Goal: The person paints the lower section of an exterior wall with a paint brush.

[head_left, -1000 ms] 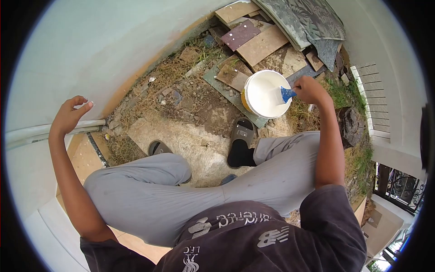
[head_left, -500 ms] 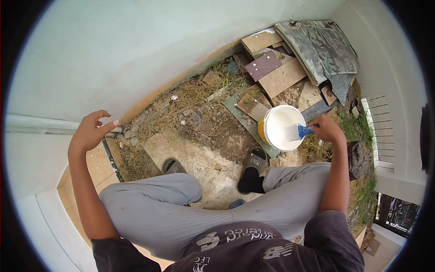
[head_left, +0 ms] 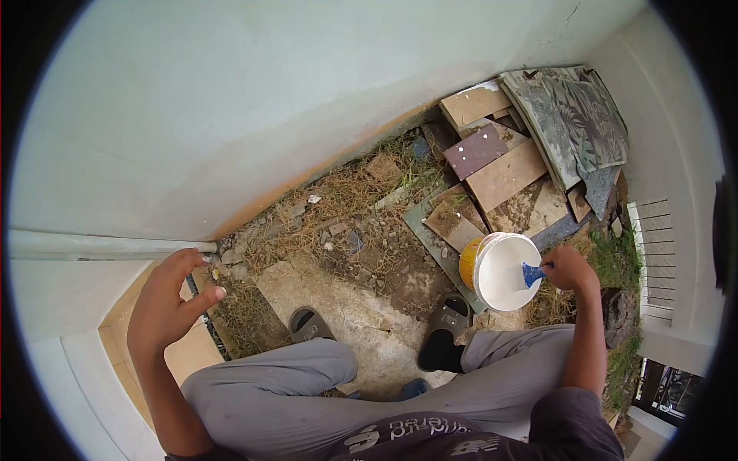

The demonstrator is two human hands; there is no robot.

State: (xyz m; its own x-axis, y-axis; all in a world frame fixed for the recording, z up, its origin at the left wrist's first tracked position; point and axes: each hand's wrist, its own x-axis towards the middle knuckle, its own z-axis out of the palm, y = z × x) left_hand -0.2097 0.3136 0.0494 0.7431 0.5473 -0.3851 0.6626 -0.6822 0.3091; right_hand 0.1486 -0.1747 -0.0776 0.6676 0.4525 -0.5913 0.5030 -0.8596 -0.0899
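My right hand (head_left: 570,269) is closed round the handle of a blue brush (head_left: 532,274) at the right. The brush's bristle end reaches into a white bucket (head_left: 486,286) of white paint, and the bristles do not show against it. The bucket has a yellow label and tilts a little over tile pieces on the ground. At the left my left hand (head_left: 167,298) hangs in the air with thumb and fingers apart, holding nothing, near a white pipe (head_left: 108,246) along the wall's foot.
A pale wall (head_left: 254,100) runs across the top. Stacked tiles (head_left: 503,177) and a leaf-patterned board (head_left: 588,127) lean at the upper right. Dry grass and rubble (head_left: 346,200) lie along the wall. Two sandalled feet stand on a stone slab (head_left: 369,307).
The view has shifted, so the wall fills more of it and the bucket appears lower. My left hand looks larger and lower. The brush's bristles, visible before, have gone into the bucket's white.
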